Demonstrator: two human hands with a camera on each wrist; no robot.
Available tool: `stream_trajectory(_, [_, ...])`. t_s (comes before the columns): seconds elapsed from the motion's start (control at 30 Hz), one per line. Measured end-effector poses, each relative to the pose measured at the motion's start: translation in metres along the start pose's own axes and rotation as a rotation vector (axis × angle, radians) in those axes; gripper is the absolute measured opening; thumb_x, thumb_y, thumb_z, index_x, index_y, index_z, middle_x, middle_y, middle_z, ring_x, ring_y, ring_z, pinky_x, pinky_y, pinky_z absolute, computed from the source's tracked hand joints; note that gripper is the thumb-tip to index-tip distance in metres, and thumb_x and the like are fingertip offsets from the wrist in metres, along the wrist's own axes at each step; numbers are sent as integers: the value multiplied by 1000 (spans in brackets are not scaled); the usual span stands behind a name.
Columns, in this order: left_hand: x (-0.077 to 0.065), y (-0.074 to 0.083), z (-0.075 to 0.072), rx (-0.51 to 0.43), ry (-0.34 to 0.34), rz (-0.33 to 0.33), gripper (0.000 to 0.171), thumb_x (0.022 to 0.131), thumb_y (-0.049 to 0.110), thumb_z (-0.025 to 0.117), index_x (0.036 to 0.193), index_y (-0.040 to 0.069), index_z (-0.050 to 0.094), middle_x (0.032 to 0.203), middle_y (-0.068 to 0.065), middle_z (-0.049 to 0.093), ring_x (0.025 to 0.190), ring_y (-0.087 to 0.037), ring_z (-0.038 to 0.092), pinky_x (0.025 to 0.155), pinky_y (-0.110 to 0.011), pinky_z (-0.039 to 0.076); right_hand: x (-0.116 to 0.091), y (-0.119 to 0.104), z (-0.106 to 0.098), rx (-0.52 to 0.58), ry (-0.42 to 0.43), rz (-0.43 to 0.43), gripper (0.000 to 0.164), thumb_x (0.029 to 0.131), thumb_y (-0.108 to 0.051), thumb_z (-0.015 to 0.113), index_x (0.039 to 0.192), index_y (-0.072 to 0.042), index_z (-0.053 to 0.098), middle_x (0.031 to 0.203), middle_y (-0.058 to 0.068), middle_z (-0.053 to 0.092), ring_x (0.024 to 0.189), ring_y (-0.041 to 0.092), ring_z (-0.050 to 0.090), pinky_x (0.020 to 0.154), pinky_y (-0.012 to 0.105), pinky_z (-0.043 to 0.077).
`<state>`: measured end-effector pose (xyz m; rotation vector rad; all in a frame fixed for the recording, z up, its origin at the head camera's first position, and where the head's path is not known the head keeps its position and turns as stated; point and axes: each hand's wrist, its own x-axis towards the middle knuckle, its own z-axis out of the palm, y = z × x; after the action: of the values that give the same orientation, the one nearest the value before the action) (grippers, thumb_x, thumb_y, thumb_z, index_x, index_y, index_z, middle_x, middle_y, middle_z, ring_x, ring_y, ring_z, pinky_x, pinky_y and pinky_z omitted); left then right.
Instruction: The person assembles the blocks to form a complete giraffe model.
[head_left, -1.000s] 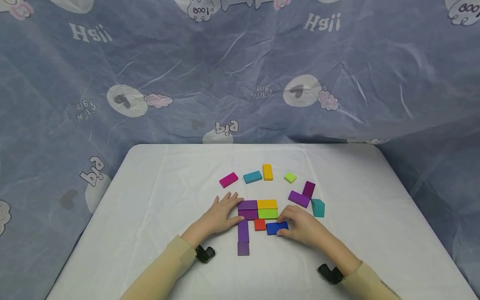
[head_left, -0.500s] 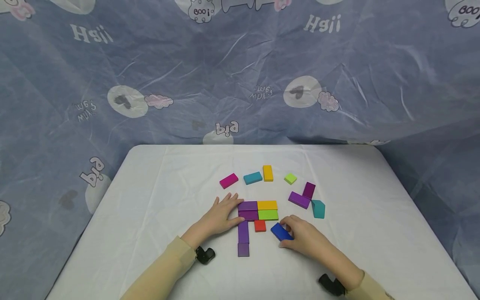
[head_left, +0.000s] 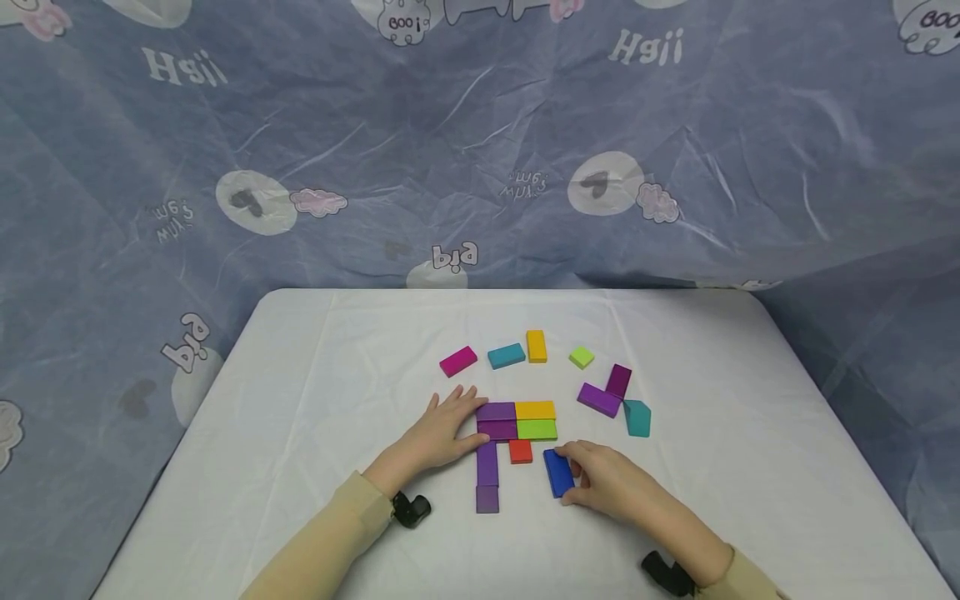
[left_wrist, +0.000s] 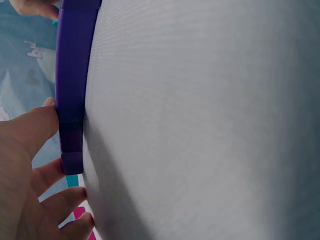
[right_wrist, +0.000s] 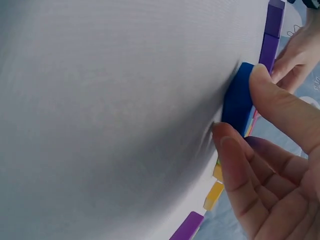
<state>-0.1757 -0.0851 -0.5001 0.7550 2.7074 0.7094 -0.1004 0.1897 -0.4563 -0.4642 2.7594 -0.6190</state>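
Observation:
My right hand (head_left: 611, 479) pinches a blue block (head_left: 557, 472) between thumb and fingers, the block standing lengthwise towards me on the table. The right wrist view shows the thumb on one end of that blue block (right_wrist: 237, 95). My left hand (head_left: 435, 433) lies with spread fingers against the left side of a flat block arrangement. Its fingertips touch two stacked purple blocks (head_left: 497, 412); beside these lie a yellow block (head_left: 535, 409) and a lime block (head_left: 537, 429). Below run a long purple block (head_left: 487, 463) and a shorter purple block (head_left: 487, 499). A red block (head_left: 521, 452) sits under the lime row.
Loose blocks lie farther back: magenta (head_left: 458, 362), light blue (head_left: 506, 356), yellow (head_left: 536, 347) and small lime (head_left: 581, 357). At the right, a purple block (head_left: 598, 400), a dark purple block (head_left: 618, 381) and a teal block (head_left: 637, 418) lie together. A white cloth covers the table (head_left: 360, 333).
The right hand has drawn the blue block away from the red one and turned it from crosswise to nearly lengthwise, slightly nearer me. The left hand has stayed in place.

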Motion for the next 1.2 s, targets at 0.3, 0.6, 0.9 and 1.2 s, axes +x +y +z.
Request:
stream_trajectory(0.3, [1,0,0,2,2,1,63,95,46,59,149,17,43,160,-12,34,151,-32,22,120,-63,12,3,0,3,-52,67,-67,57,74,-24,87,123,-3,66,75,-8,52,69,5,47,60,17,41])
stream_trajectory(0.6, [0,0,1,-10,-1,-1,63,95,46,59,149,18,43,160,-11,33,152,-32,21,120,-63,12,6,3,5,-70,85,-93,53,75,-25,86,120,-3,68,74,-7,51,71,8,49,61,18,42])
stream_trajectory(0.9, [0,0,1,-5,-7,-7,63,96,46,59,150,18,43,160,-11,32,152,-31,21,121,-62,12,6,4,7,-84,111,-112,54,75,-26,86,120,-3,69,74,-7,52,70,6,48,60,17,42])
stream_trajectory(1.2, [-1,-1,1,-10,0,4,63,96,46,58,149,17,43,160,-11,32,152,-31,21,121,-62,11,8,-2,5,-190,185,-127,56,73,-36,86,120,-12,69,87,-4,64,76,8,56,71,24,56])
